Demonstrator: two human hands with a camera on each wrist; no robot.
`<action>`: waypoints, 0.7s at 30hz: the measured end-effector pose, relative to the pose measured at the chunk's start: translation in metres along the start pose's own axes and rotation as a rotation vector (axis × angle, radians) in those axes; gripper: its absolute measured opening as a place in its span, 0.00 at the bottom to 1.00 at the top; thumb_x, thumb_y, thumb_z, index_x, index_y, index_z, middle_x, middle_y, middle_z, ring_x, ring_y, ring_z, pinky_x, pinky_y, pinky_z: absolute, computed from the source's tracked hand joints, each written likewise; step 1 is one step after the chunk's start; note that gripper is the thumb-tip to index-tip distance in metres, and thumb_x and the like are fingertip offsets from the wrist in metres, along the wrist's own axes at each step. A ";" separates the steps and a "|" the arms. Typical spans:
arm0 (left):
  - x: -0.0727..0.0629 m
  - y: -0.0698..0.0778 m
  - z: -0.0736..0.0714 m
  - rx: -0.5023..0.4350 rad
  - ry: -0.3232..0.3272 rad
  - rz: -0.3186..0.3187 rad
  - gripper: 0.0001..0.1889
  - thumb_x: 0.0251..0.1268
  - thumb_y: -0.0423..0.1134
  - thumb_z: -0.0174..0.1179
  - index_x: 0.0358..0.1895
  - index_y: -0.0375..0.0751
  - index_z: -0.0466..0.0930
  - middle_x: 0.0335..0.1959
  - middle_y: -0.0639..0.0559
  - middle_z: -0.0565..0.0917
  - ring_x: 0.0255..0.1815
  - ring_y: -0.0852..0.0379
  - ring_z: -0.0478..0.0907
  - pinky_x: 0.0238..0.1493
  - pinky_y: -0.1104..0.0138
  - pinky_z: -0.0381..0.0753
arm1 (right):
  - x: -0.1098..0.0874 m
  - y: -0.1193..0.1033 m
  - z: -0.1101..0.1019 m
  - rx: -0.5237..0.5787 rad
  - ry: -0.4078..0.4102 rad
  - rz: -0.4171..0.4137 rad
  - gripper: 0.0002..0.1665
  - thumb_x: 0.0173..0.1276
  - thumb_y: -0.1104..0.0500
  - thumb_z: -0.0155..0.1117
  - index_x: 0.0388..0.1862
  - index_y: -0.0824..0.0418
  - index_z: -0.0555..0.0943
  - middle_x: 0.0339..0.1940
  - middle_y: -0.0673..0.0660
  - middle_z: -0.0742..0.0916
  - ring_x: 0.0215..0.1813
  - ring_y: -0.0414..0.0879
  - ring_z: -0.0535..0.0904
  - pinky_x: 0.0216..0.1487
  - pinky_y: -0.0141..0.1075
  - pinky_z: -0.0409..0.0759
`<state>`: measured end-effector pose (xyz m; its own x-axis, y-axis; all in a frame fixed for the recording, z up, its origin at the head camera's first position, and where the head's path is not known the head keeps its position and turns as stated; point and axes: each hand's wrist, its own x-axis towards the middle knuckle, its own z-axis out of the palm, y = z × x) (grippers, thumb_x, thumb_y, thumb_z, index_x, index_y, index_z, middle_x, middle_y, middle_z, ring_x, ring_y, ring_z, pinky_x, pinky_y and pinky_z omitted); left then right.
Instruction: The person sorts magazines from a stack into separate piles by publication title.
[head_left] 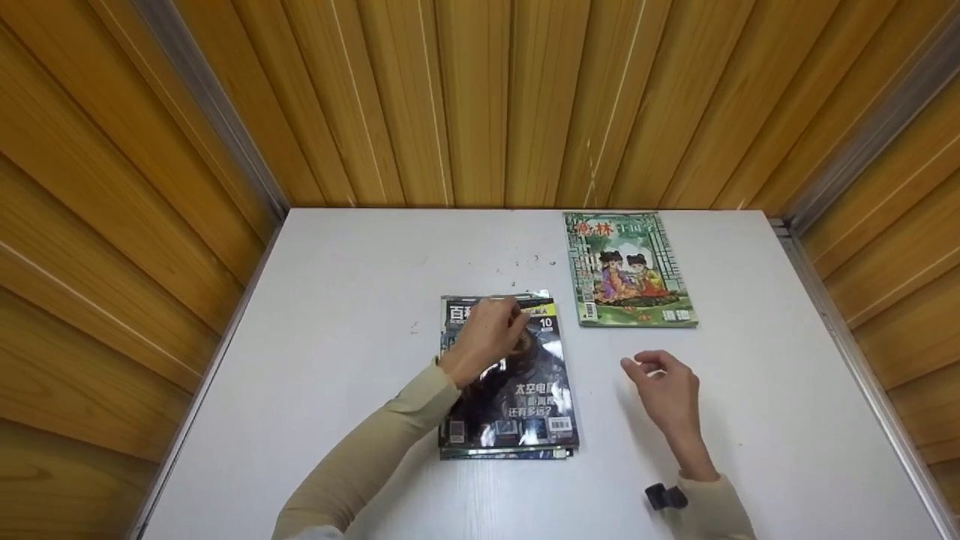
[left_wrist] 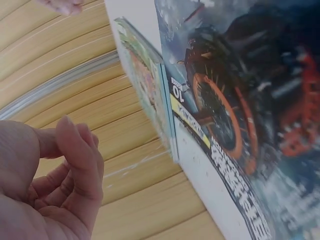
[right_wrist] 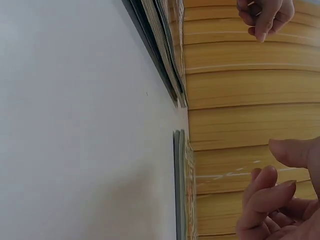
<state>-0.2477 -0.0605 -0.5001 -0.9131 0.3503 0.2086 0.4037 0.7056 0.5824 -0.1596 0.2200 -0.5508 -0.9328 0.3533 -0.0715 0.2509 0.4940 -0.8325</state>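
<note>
A dark science magazine (head_left: 517, 375) with a wheeled machine on its cover lies on top of a small stack. My left hand (head_left: 487, 337) hovers over its upper part, fingers loosely curled and holding nothing; the left wrist view shows a gap between that hand (left_wrist: 62, 175) and the cover. To the right of the stack, my right hand (head_left: 667, 390) is raised above the table, fingers bent loosely and thumb apart. Nothing is in it either, as the right wrist view of the hand (right_wrist: 280, 200) confirms. A green magazine (head_left: 630, 277) showing two cartoon children lies beyond it.
The magazines lie on a white table (head_left: 360, 285) enclosed by wood-patterned panels (head_left: 480, 105) at the back and sides. Small dark specks dot the tabletop behind the stack. A black clip-like piece (head_left: 666, 496) sits at the right wrist.
</note>
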 end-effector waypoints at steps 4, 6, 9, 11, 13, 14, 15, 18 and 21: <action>-0.037 -0.010 -0.012 0.053 0.040 0.001 0.14 0.82 0.42 0.63 0.38 0.34 0.87 0.29 0.44 0.91 0.23 0.56 0.83 0.25 0.69 0.78 | -0.026 0.002 0.013 -0.025 -0.092 -0.007 0.18 0.75 0.52 0.74 0.51 0.66 0.87 0.39 0.60 0.88 0.35 0.45 0.78 0.31 0.32 0.76; -0.056 -0.017 -0.015 0.123 0.049 -0.007 0.17 0.83 0.44 0.63 0.37 0.34 0.86 0.27 0.44 0.89 0.23 0.55 0.83 0.25 0.67 0.79 | -0.035 0.003 0.020 -0.046 -0.152 -0.002 0.19 0.75 0.52 0.75 0.50 0.67 0.87 0.37 0.59 0.88 0.33 0.45 0.80 0.30 0.32 0.76; -0.084 -0.027 -0.015 0.221 0.050 -0.029 0.17 0.82 0.46 0.64 0.35 0.35 0.84 0.24 0.44 0.86 0.23 0.51 0.85 0.24 0.63 0.81 | -0.045 0.002 0.030 -0.066 -0.236 0.008 0.20 0.74 0.51 0.76 0.48 0.68 0.87 0.33 0.57 0.87 0.29 0.44 0.81 0.28 0.33 0.77; -0.100 -0.034 -0.013 0.236 0.043 -0.061 0.17 0.81 0.45 0.65 0.34 0.35 0.84 0.23 0.43 0.85 0.23 0.51 0.85 0.24 0.61 0.80 | -0.049 0.002 0.036 -0.080 -0.282 0.012 0.20 0.73 0.51 0.76 0.47 0.69 0.87 0.32 0.57 0.87 0.28 0.44 0.82 0.27 0.33 0.77; -0.114 -0.040 -0.011 0.213 0.033 -0.108 0.17 0.80 0.44 0.66 0.33 0.35 0.83 0.24 0.43 0.85 0.22 0.54 0.82 0.23 0.62 0.78 | -0.052 0.003 0.041 -0.086 -0.306 0.013 0.19 0.72 0.52 0.76 0.46 0.69 0.87 0.31 0.56 0.88 0.28 0.44 0.82 0.26 0.33 0.77; -0.120 -0.042 -0.010 0.196 0.028 -0.135 0.17 0.79 0.44 0.67 0.32 0.35 0.83 0.23 0.44 0.85 0.22 0.56 0.80 0.23 0.63 0.76 | -0.054 0.003 0.043 -0.089 -0.313 0.015 0.19 0.72 0.53 0.76 0.46 0.70 0.87 0.31 0.56 0.88 0.28 0.44 0.83 0.26 0.33 0.77; -0.125 -0.045 -0.009 0.184 0.027 -0.159 0.16 0.78 0.44 0.67 0.33 0.35 0.84 0.24 0.44 0.85 0.22 0.58 0.77 0.23 0.64 0.75 | -0.055 0.004 0.046 -0.091 -0.319 0.019 0.19 0.72 0.53 0.76 0.46 0.70 0.87 0.31 0.56 0.88 0.27 0.44 0.83 0.26 0.33 0.77; -0.140 -0.051 -0.006 0.171 0.036 -0.216 0.16 0.76 0.45 0.70 0.34 0.34 0.85 0.23 0.46 0.84 0.23 0.61 0.72 0.24 0.66 0.70 | -0.056 0.005 0.052 -0.109 -0.337 0.026 0.20 0.71 0.53 0.77 0.46 0.70 0.87 0.30 0.55 0.88 0.27 0.43 0.82 0.26 0.34 0.76; -0.150 -0.056 -0.002 0.209 0.046 -0.250 0.18 0.71 0.47 0.74 0.35 0.34 0.86 0.23 0.47 0.83 0.23 0.62 0.70 0.24 0.67 0.68 | -0.057 0.005 0.058 -0.129 -0.353 0.033 0.21 0.72 0.52 0.77 0.48 0.70 0.87 0.29 0.55 0.88 0.26 0.43 0.81 0.27 0.33 0.75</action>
<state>-0.1337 -0.1534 -0.5621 -0.9851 0.1253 0.1180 0.1654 0.8789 0.4474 -0.1197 0.1565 -0.5825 -0.9496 0.0864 -0.3013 0.2924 0.5911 -0.7517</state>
